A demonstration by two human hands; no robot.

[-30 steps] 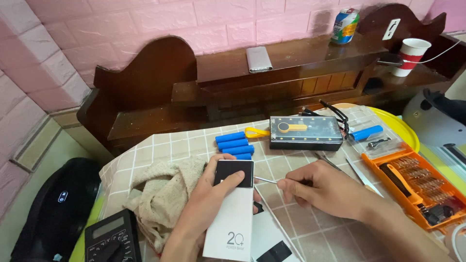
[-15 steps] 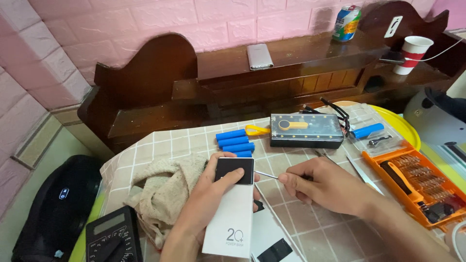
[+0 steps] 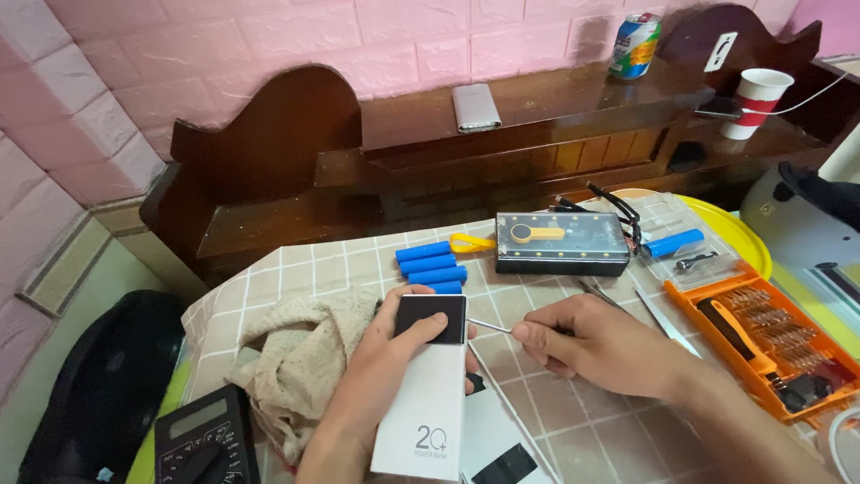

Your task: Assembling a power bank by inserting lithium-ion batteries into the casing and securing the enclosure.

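Note:
My left hand (image 3: 381,372) lies over a white power bank (image 3: 425,412) with a black end panel, thumb pressed on the panel. My right hand (image 3: 596,345) pinches a thin metal tool (image 3: 488,326) whose tip touches the power bank's upper right edge. Several blue cylindrical battery cells (image 3: 433,264) lie just beyond the power bank on the checked tablecloth (image 3: 573,412).
A beige cloth (image 3: 291,367) lies left of my hand, a multimeter (image 3: 206,439) at the lower left. A dark battery case (image 3: 563,244), tweezers (image 3: 663,318) and an orange screwdriver kit (image 3: 766,336) sit to the right. A wooden headboard shelf (image 3: 502,121) holds a can and a cup.
My hands and the power bank have hardly moved; the view has shifted slightly. The tool tip stays at the power bank's edge.

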